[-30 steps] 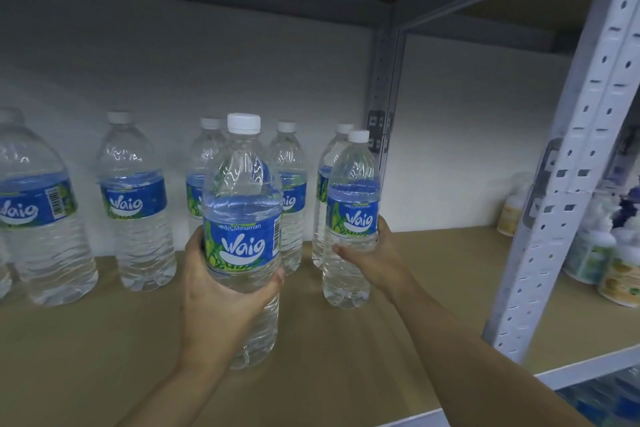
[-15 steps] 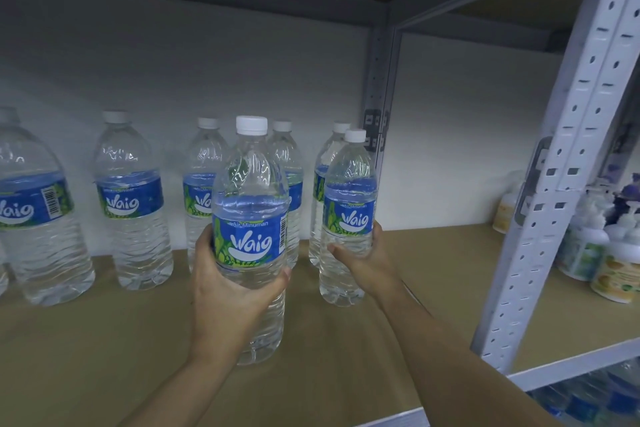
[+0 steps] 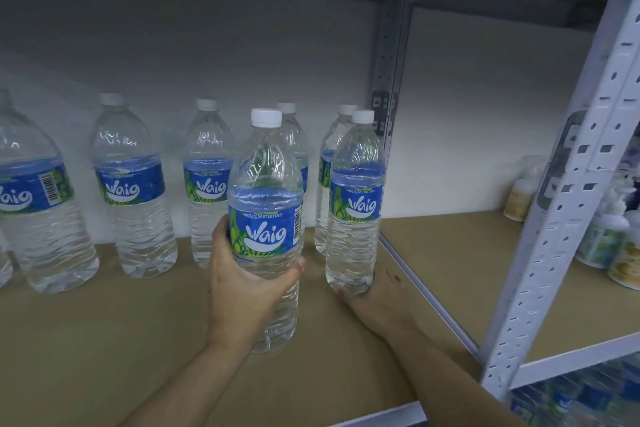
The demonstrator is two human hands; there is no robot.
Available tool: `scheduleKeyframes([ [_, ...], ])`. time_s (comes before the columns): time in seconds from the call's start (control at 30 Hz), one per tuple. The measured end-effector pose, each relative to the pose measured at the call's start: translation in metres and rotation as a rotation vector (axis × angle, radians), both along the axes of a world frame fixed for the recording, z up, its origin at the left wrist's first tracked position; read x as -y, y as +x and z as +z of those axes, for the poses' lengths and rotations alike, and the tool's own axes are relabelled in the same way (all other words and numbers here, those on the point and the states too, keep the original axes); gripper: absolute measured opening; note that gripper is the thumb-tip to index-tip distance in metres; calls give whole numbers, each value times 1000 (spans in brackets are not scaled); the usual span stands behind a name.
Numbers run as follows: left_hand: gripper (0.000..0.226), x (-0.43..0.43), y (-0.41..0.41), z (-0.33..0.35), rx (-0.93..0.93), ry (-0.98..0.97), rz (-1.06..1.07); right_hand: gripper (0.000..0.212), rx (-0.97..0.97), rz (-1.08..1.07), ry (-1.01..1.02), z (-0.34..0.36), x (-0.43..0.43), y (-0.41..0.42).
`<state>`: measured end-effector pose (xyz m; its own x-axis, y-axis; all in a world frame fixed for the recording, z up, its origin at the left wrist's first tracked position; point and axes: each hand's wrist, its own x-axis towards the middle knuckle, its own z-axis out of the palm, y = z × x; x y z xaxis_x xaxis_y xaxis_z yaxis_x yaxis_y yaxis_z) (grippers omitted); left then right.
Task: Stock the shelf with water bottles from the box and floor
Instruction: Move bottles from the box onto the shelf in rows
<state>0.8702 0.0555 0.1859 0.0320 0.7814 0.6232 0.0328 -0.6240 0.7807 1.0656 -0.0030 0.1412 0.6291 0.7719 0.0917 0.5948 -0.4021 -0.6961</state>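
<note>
My left hand (image 3: 242, 284) grips a clear water bottle with a blue label (image 3: 265, 218) around its middle. It holds the bottle upright, with the base close to the brown shelf board (image 3: 104, 340). My right hand (image 3: 379, 298) lies low on the board and cups the base of a second bottle (image 3: 355, 215). That bottle stands upright just right of the first, and the fingers are hidden behind it. Several more bottles stand along the back wall, among them one (image 3: 130, 191) at the left and one (image 3: 207, 184) behind my left hand.
A grey perforated upright (image 3: 571, 218) stands at the front right, and a rear post (image 3: 384, 80) divides the bays. Lotion bottles (image 3: 519, 198) fill the neighbouring bay. More water bottles (image 3: 588, 392) show on the shelf below.
My right hand slid down from the label to the base of its bottle, which now stands on the board. My left hand moved its bottle rightwards, deeper into the shelf.
</note>
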Motion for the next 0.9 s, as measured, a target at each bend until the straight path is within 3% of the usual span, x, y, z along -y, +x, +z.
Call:
scheduleKeyframes([
  [0.27,90,-24,30,13,30,17,-11,84,19,-5,-35,-4,-5,5],
  [0.43,90,-46,50,5,16,-1,-17,89,164,0,-12,-7,-9,5],
  [0.53,95,-55,57,-2,14,-13,4,113,173,8,-55,-7,-11,5],
  [0.67,99,-58,59,-5,2,-15,-32,94,152,-32,-50,-10,-7,9],
  [0.9,99,-62,61,-6,-40,-37,-94,96,173,-30,-17,-16,-12,13],
])
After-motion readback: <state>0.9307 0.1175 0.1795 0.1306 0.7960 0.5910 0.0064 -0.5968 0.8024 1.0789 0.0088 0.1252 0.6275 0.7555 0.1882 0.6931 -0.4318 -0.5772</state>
